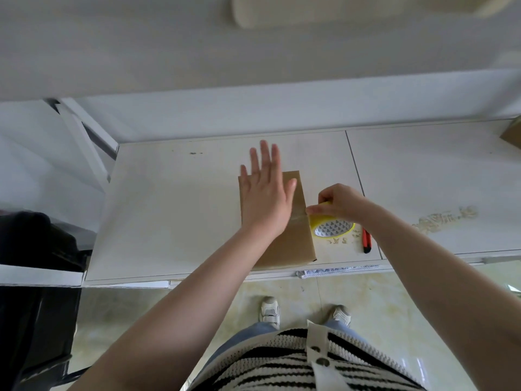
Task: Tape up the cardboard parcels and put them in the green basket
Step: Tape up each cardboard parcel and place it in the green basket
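left hand (265, 193) flat on parcel (293, 244) | right hand (341, 204) grips tape roll (331, 225) | cutter (366, 241) beside

1. The parcel (284, 241) is plain brown cardboard, matt and smooth.
2. Beneath it, the table (174, 210) has a pale, smooth laminate-like top, scuffed, with a rough worn patch (445, 218) well to the parcel's right.
3. Just right of the parcel, the tape roll (332, 225) is glossy yellow, with clear, shiny film stretched onto the cardboard.
4. Beyond the roll, the cutter (366, 240) looks like red and black plastic.
5. Below the table, the floor tiles (375, 303) are glossy; the striped top (282, 359) is coarse knit cloth.
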